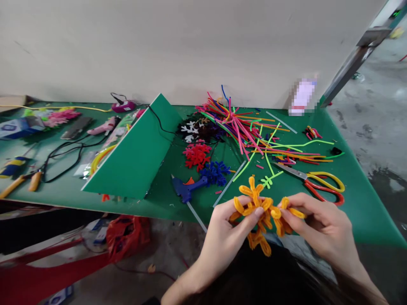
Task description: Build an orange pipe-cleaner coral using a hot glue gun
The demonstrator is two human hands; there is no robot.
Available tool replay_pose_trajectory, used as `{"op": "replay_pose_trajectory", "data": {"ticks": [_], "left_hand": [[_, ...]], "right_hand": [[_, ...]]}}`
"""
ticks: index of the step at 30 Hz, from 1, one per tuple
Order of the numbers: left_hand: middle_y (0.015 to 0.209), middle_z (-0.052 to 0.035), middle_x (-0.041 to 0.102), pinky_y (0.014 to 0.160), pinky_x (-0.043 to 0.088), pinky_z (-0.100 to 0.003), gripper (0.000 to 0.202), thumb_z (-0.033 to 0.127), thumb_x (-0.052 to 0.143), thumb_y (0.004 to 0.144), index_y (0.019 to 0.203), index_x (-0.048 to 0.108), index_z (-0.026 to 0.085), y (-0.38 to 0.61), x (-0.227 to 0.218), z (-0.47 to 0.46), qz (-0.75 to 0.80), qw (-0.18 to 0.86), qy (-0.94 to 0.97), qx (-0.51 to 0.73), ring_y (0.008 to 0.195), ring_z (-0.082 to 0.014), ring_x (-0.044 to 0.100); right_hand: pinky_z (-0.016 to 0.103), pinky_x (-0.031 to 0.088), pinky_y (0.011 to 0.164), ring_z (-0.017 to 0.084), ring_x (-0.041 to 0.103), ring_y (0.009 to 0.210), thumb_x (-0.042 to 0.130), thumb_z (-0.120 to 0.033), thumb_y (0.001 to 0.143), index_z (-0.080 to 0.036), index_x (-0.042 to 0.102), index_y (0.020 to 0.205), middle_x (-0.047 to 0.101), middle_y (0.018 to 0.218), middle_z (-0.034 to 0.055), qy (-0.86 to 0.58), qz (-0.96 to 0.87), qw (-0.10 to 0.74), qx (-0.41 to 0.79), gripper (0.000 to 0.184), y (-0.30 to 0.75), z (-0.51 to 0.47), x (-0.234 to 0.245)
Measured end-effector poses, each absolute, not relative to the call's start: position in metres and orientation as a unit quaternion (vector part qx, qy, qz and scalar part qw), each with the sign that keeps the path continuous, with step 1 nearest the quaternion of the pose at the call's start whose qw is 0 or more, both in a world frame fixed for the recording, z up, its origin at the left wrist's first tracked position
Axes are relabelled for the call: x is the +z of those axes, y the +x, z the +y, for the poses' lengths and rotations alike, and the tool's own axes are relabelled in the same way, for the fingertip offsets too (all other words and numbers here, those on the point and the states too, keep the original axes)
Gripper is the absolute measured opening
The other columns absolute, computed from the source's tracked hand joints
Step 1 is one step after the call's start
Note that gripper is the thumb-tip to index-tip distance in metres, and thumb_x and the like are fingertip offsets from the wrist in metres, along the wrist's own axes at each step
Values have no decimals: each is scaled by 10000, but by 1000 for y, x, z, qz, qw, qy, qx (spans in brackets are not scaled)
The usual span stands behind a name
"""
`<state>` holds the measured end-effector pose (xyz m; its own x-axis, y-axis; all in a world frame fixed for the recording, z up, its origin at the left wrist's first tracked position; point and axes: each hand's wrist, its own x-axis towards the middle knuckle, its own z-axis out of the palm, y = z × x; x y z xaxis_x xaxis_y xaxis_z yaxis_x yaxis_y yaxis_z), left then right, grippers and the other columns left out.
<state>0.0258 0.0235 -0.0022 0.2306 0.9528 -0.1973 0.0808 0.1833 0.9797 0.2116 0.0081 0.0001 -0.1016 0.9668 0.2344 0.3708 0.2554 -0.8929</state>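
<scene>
- Orange branched pipe-cleaner shape [259, 212]: centred between hands
- Left hand [222, 241], right hand [318, 224]: together, both clamped on it
- Red-and-yellow-handled steel scissors [307, 176]: on green tabletop [365, 212], just beyond right hand

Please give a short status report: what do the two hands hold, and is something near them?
Left hand and right hand pinching orange pipe-cleaner shape. Yellow-and-red-handled scissors on table beyond right hand, not touching. Blue hot glue gun beyond left hand.
</scene>
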Motion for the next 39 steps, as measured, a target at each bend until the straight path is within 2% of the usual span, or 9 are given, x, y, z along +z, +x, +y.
{"op": "replay_pose_trajectory", "data": {"ticks": [6,13,19,24,29,34,39], "left_hand": [[769,-53,663,656,490,-247,215,337,622,846,747,653,149,30,-2,24,489,566,541,385,740,-180,593],[651,3,520,557,425,-211,263,339,592,871,684,592,153,34,-8,20,503,543,549,389,607,-115,473],[681,-11,583,583,450,-219,235,298,566,894,715,612,152,37,-8,16,508,492,591,389,621,-126,536],[668,-14,617,569,462,-210,168,243,661,817,688,608,149,42,-7,15,512,424,614,426,610,-130,572],[575,20,534,505,420,-187,267,188,637,825,580,532,160,45,-9,15,523,382,614,451,536,-97,509],[561,22,527,450,383,-183,224,173,640,800,594,555,153,49,-11,14,540,369,600,462,495,-86,469],[544,12,537,451,399,-199,206,181,631,762,571,561,149,53,-12,13,552,379,583,461,489,-96,469]], "right_hand": [[134,489,518,91,613,548,582,-225,900,-208,628,817,653,669,-34,-510,-644,417,389,96,211,11,3],[168,418,435,91,507,467,585,-334,888,-194,566,759,563,554,-39,-555,-583,389,448,191,208,13,1],[173,435,433,89,511,445,616,-320,861,-194,560,770,579,544,-41,-535,-539,386,524,165,208,15,-1],[146,333,356,66,459,372,662,-323,826,-188,547,747,537,456,-60,-532,-486,383,578,194,202,16,-2],[138,247,298,56,407,310,678,-423,808,-186,517,723,519,428,-57,-529,-386,399,642,298,192,13,-5],[131,251,302,62,448,326,676,-480,811,-185,514,722,518,440,-55,-533,-356,423,640,348,186,5,-10],[148,316,340,82,494,369,632,-470,857,-193,504,731,533,465,-47,-543,-397,431,602,329,189,-1,-12]]}}
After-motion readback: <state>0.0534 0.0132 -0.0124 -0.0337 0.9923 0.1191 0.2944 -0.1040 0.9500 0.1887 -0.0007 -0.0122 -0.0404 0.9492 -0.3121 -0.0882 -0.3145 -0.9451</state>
